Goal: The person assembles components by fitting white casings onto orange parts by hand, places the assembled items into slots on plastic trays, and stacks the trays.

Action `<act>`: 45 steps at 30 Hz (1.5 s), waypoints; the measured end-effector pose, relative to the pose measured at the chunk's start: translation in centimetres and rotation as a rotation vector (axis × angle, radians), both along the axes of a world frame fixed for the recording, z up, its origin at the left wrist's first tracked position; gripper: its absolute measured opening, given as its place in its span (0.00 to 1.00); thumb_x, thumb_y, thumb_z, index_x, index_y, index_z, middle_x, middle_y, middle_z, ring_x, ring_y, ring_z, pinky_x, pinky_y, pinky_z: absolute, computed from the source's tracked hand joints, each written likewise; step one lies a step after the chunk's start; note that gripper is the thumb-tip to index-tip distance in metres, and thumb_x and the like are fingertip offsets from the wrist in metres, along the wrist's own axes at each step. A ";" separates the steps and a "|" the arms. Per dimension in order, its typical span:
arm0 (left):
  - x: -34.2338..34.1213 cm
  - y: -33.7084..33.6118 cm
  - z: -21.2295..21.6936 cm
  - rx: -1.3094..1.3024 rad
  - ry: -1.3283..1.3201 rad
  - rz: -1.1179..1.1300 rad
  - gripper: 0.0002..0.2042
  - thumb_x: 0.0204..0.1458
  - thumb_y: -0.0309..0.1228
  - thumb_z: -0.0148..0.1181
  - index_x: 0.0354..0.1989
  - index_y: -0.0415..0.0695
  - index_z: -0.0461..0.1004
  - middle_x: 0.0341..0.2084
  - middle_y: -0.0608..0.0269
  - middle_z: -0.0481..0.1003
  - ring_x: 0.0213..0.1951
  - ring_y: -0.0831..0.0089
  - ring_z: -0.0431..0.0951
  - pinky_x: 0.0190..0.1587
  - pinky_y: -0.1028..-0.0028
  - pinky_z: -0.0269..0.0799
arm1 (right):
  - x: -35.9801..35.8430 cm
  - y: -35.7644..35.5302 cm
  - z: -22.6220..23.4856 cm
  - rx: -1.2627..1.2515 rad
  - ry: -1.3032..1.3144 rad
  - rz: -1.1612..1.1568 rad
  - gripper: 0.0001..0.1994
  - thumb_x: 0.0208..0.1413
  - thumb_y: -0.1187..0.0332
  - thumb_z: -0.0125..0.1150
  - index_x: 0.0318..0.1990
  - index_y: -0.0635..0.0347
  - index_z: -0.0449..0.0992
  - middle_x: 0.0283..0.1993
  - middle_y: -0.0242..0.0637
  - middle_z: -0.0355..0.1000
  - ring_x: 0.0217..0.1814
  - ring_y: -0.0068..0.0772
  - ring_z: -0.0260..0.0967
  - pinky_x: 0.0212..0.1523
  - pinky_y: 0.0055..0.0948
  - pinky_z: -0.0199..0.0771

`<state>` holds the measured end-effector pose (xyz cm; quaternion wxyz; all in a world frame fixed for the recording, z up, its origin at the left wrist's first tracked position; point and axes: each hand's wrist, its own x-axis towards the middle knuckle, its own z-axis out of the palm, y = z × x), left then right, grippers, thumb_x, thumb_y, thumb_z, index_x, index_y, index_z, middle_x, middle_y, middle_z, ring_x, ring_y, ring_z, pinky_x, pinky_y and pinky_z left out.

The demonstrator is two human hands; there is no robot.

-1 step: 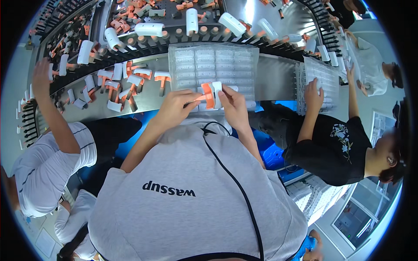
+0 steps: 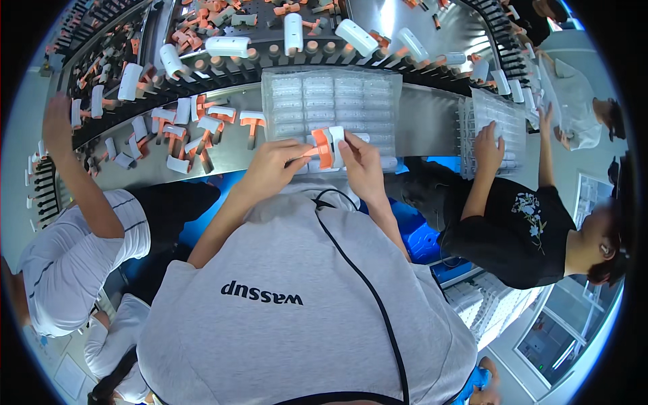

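Above the near edge of the steel bench, my left hand (image 2: 272,166) pinches the handle of an orange clamp-like holder (image 2: 324,150). A curved white plastic cover (image 2: 338,142) sits against that holder, gripped by my right hand (image 2: 365,166) with the thumb on its side. Holder and cover touch each other; whether they are locked together I cannot tell. Just beyond my hands lies a clear plastic blister tray (image 2: 331,101) with rows of pockets, and pale pieces lie along its near end, partly hidden by my hands.
Several orange holders with white covers (image 2: 177,131) lie on the bench at left. A curved conveyor with dark pegs (image 2: 233,67) carries white covers past the far side. A co-worker at right handles another clear tray (image 2: 499,125); a co-worker's arm (image 2: 67,148) reaches over at left.
White covers on the conveyor have shifted slightly to the left. The left co-worker's hand has moved a little. My hands and the pieces in them stay in place.
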<state>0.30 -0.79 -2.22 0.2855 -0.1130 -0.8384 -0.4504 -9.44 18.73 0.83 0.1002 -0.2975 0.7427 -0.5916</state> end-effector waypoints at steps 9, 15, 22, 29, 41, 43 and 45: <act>-0.5 1.3 -1.7 -0.025 0.026 0.059 0.12 0.55 0.23 0.64 0.48 0.35 0.80 0.31 0.52 0.77 0.29 0.56 0.77 0.31 0.63 0.71 | 1.4 -1.2 0.4 0.323 0.326 -0.096 0.19 0.70 0.71 0.48 0.62 0.76 0.72 0.26 0.54 0.73 0.27 0.42 0.75 0.30 0.37 0.72; -0.2 0.9 -1.1 -0.036 -0.009 0.037 0.08 0.58 0.26 0.61 0.45 0.39 0.80 0.29 0.53 0.75 0.30 0.51 0.77 0.32 0.58 0.71 | 1.6 -1.5 1.3 0.351 0.355 -0.046 0.20 0.69 0.73 0.47 0.61 0.80 0.70 0.29 0.61 0.75 0.31 0.58 0.78 0.32 0.44 0.74; 0.0 1.1 -0.8 0.020 -0.014 0.080 0.10 0.58 0.26 0.61 0.47 0.39 0.80 0.31 0.51 0.77 0.32 0.50 0.78 0.34 0.59 0.72 | 1.6 -1.7 0.7 0.317 0.299 -0.032 0.20 0.72 0.68 0.47 0.62 0.78 0.70 0.31 0.57 0.77 0.33 0.48 0.79 0.36 0.40 0.75; -3.3 -1.8 -4.4 0.173 0.006 0.303 0.10 0.58 0.26 0.62 0.47 0.40 0.81 0.34 0.49 0.81 0.33 0.53 0.81 0.36 0.62 0.74 | -4.7 2.1 -2.4 0.133 0.240 -0.229 0.25 0.70 0.60 0.56 0.68 0.65 0.66 0.64 0.47 0.71 0.55 0.37 0.74 0.51 0.34 0.77; -2.6 -10.4 -11.5 -0.071 -0.171 0.802 0.13 0.59 0.29 0.58 0.51 0.40 0.79 0.43 0.45 0.81 0.44 0.44 0.82 0.46 0.53 0.77 | -7.8 8.5 -5.1 0.574 0.830 -0.326 0.18 0.51 0.72 0.67 0.51 0.58 0.78 0.49 0.46 0.75 0.52 0.55 0.72 0.53 0.46 0.73; -1.3 -9.7 -10.8 0.020 -0.317 0.771 0.15 0.57 0.28 0.60 0.53 0.45 0.79 0.49 0.48 0.79 0.45 0.45 0.82 0.46 0.53 0.78 | -6.6 8.2 -6.3 0.567 0.804 -0.354 0.17 0.50 0.72 0.67 0.50 0.59 0.79 0.47 0.47 0.75 0.52 0.55 0.71 0.53 0.47 0.72; -0.2 -10.0 -12.2 -0.112 -0.195 0.858 0.15 0.56 0.27 0.61 0.52 0.46 0.80 0.52 0.50 0.78 0.49 0.46 0.80 0.48 0.53 0.77 | -5.7 8.1 -7.3 0.560 0.802 -0.369 0.17 0.51 0.72 0.67 0.50 0.59 0.78 0.48 0.46 0.75 0.53 0.54 0.71 0.55 0.47 0.71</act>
